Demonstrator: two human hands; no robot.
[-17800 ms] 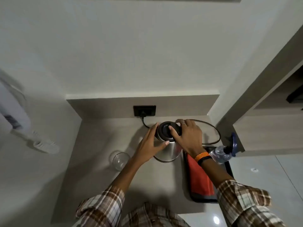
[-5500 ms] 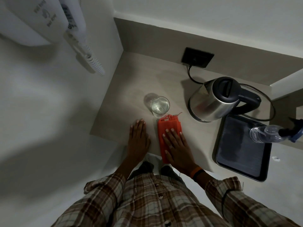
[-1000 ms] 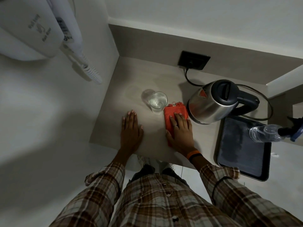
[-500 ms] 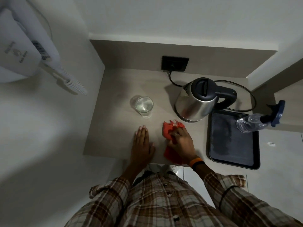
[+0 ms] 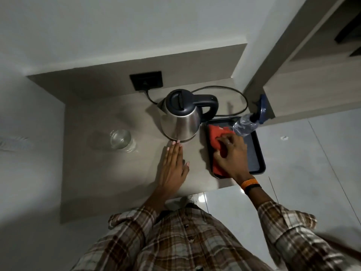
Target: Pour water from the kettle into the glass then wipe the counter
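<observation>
Two hands: right hand (image 5: 231, 153) gripping red cloth (image 5: 215, 136) over tray (image 5: 257, 163), likely stowing; left hand (image 5: 173, 165) open, flat on desk (image 5: 109, 173), bracing.

Left hand (image 5: 172, 165): flat, palm down, fingers together and straight, thumb out, forearm bare to a rolled plaid sleeve. Right hand (image 5: 231, 155): blurred, fingers seemingly curled, palm down; orange and black bands at the wrist.

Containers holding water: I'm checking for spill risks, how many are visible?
3: glass on the counter's left, kettle mid-counter, spray bottle on the tray. None seems hidden.
</observation>
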